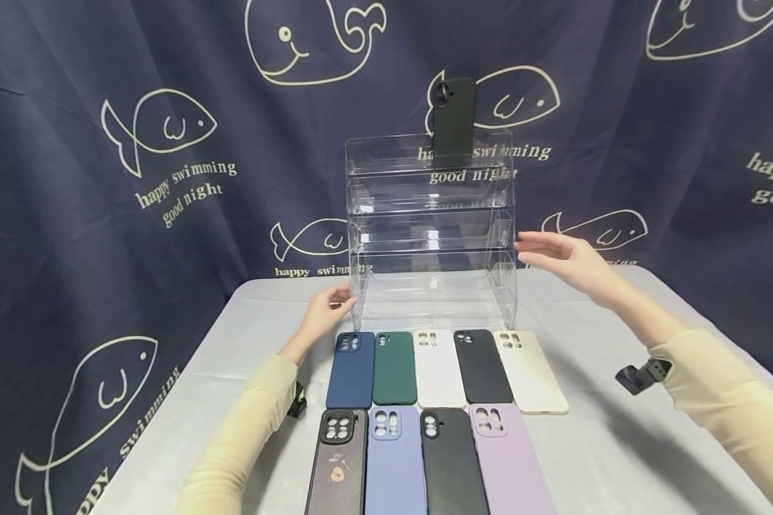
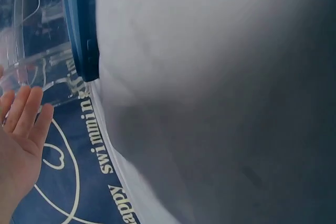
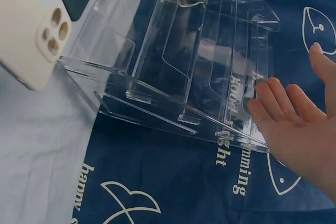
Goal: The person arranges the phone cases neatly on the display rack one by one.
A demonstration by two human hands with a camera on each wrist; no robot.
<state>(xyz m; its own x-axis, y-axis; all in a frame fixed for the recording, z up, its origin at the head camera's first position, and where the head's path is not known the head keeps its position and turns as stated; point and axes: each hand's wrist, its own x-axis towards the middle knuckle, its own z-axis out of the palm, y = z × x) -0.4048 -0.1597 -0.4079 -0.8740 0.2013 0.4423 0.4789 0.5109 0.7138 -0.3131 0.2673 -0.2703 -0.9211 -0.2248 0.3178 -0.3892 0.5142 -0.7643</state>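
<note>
A clear acrylic tiered rack (image 1: 433, 251) stands at the back of the table. One black phone case (image 1: 456, 118) stands upright in its top tier, right of centre. My left hand (image 1: 325, 312) is at the rack's lower left side, fingertips at the edge; in the left wrist view the left hand (image 2: 23, 129) has loosely extended fingers. Beside the rack's right side is my right hand (image 1: 573, 263), fingers extended and holding nothing. The right wrist view shows the right hand (image 3: 296, 124) with its palm toward the rack; whether it touches is hard to tell.
Phone cases lie in two rows before the rack: blue (image 1: 351, 372), green (image 1: 395, 368), white (image 1: 439, 370), black (image 1: 484, 368), cream (image 1: 533, 375), then dark patterned (image 1: 338, 468), periwinkle (image 1: 396, 472), black (image 1: 454, 468) and lilac (image 1: 512, 465). A curtain (image 1: 180, 300) hangs behind the table (image 1: 618, 458).
</note>
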